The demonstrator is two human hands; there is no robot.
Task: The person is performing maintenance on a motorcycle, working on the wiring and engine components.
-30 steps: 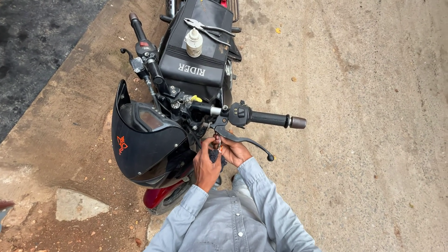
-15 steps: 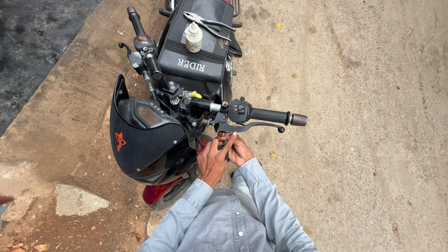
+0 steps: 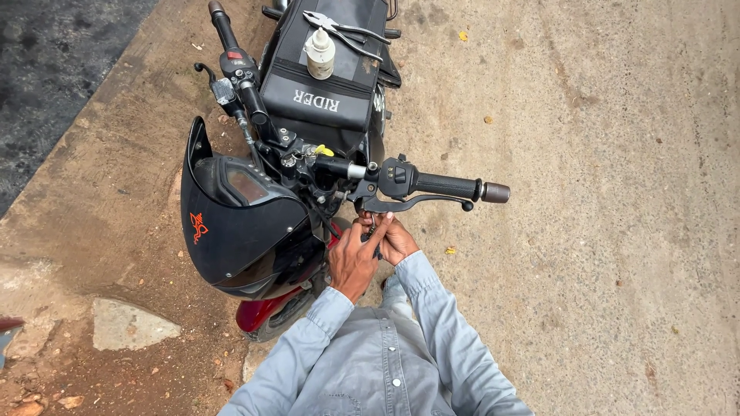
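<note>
Bottle (image 3: pixel 319 52) and pliers (image 3: pixel 344 29) on the tank bag (image 3: pixel 327 96), lever (image 3: pixel 412 203) overhead, your left hand (image 3: pixel 352 260) and right hand (image 3: pixel 396 239) pinching a cable (image 3: pixel 373 226) beneath it.

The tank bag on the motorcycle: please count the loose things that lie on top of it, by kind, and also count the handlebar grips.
White plastic bottle: 1
Pliers: 1
Handlebar grips, one by the hands, one on the far side: 2
Total: 4
</note>
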